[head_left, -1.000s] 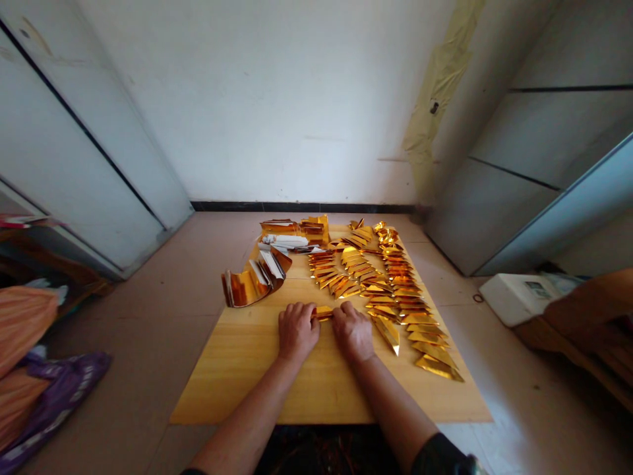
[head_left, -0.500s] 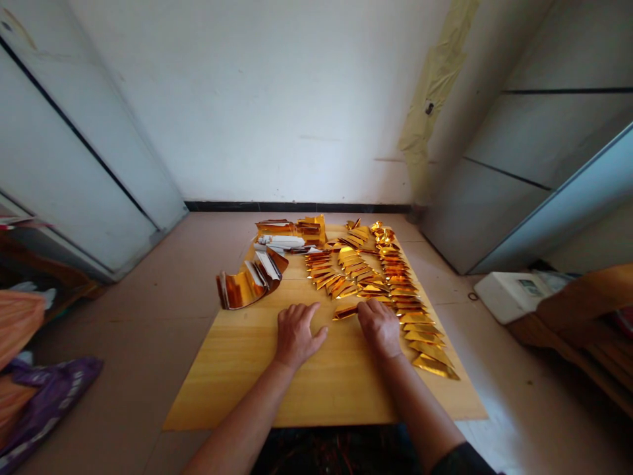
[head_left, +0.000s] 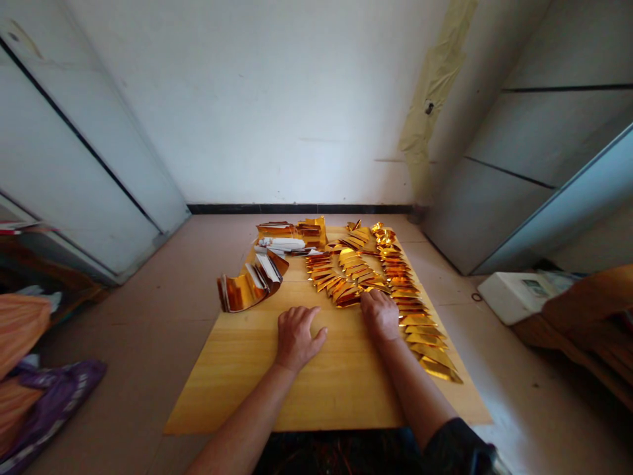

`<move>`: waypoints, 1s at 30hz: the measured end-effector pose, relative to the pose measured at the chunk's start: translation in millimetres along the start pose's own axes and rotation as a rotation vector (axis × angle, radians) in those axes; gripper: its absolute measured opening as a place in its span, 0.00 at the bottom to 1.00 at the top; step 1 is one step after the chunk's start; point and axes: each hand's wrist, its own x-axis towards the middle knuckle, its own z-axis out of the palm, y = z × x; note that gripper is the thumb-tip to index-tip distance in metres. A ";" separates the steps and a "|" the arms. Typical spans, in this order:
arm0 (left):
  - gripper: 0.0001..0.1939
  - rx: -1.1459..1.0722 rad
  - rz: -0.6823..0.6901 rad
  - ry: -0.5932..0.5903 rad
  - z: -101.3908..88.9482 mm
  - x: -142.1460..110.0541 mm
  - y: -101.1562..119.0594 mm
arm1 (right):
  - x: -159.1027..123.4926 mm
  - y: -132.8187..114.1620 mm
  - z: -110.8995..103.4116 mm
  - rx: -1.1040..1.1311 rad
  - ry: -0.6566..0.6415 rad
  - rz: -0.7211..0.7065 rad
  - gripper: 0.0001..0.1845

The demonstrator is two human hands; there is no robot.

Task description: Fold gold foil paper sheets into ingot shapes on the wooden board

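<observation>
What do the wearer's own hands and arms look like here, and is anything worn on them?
Left hand and right hand are both bare: no gloves, and no ring or watch that I can make out. A black sleeve covers the right upper arm; no left sleeve shows.

A person in dark clothing (head_left: pixel 329 454) is seen from the wearer's own viewpoint, both hands ungloved. At five o'clock, a black sleeve (head_left: pixel 452 443) covers the right arm (head_left: pixel 420 396) down to about the elbow, leaving the forearm bare; a small, pale, shiny detail (head_left: pixel 496 456) beside the cloth is too blurred to identify. The left forearm (head_left: pixel 250 412), entering from between six and seven o'clock, is bare. Cloth at six o'clock is nearly black, flecked with faint reddish marks. Each hand, the left (head_left: pixel 297 340) and the right (head_left: pixel 380 316), shows rounded knuckles.
</observation>
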 end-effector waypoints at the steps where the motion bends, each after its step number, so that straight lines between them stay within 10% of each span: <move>1: 0.20 -0.001 0.002 0.000 0.1 -0.1 0.0 | 1.1 -1.2 1.1 -0.003 -0.005 0.009 0.10; 30: 0.17 -0.005 -0.021 -0.014 1.6 0.2 0.1 | -18.6 -45.2 -14.6 0.047 -0.220 0.036 0.08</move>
